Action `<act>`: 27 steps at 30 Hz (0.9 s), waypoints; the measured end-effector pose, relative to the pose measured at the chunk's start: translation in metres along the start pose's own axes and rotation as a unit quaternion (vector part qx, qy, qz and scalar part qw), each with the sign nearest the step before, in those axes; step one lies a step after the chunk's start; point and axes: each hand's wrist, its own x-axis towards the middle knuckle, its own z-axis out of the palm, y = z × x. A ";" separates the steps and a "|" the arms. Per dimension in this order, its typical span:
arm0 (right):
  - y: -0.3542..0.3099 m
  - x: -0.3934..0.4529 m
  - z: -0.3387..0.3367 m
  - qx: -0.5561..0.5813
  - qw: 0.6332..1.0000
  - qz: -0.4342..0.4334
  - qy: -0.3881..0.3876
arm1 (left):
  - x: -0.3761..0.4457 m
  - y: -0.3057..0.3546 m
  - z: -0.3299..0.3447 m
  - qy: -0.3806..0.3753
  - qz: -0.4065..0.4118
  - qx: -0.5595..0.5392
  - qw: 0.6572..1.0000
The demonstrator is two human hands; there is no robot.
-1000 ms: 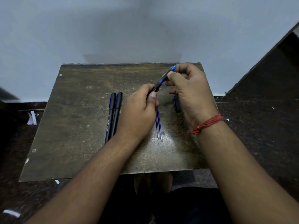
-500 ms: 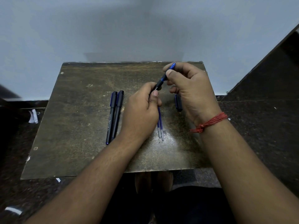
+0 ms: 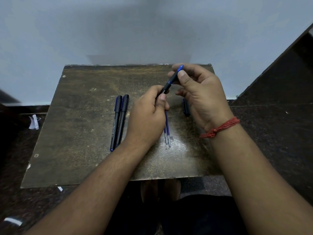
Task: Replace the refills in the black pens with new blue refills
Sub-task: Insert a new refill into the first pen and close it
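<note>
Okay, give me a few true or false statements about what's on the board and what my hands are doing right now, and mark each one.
1. Both hands hold one pen in the air. True: the left hand grips the black barrel of the held pen and the right hand pinches its blue end.
2. Two capped black pens lie side by side to the left of the left hand. True.
3. The blue refills lie at the far left edge of the board. False: they lie near the middle of the board, partly under the left hand.
4. The loose cap sits on the held pen. False: it lies on the board by the right hand.
5. A red thread circles the left wrist. False: it is on the right wrist.
</note>
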 end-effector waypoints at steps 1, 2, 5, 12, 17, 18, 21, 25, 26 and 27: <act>0.000 0.000 0.001 0.003 1.000 -0.001 -0.005 | 0.000 0.000 0.000 -0.002 -0.001 -0.002 1.000; 0.000 0.000 0.002 0.005 1.000 0.001 -0.003 | 0.000 0.000 0.000 -0.002 -0.001 -0.005 1.000; 0.001 0.000 0.006 0.000 0.999 0.020 0.032 | 0.000 0.000 0.000 -0.003 0.001 -0.009 1.000; 0.002 0.000 0.003 0.023 0.999 0.023 0.030 | 0.000 0.002 0.000 -0.005 -0.006 -0.006 1.000; 0.000 0.000 0.005 0.024 0.999 0.024 0.028 | 0.000 0.002 0.000 -0.006 -0.004 -0.005 1.000; 0.000 0.000 0.005 0.021 0.999 0.027 0.037 | -0.001 0.002 0.000 -0.007 -0.003 -0.005 1.000; 0.001 0.000 0.006 0.025 0.998 0.028 0.049 | -0.001 0.002 0.001 -0.008 -0.002 -0.003 1.000; 0.003 0.000 0.004 0.044 0.999 0.018 0.025 | -0.001 0.003 0.000 -0.011 -0.005 -0.005 1.000; 0.002 0.001 0.003 0.049 0.999 0.017 0.016 | -0.001 0.003 0.000 -0.010 -0.005 -0.006 1.000; 0.002 0.001 0.003 0.052 0.998 0.017 0.011 | -0.001 0.003 0.000 -0.009 -0.005 -0.007 1.000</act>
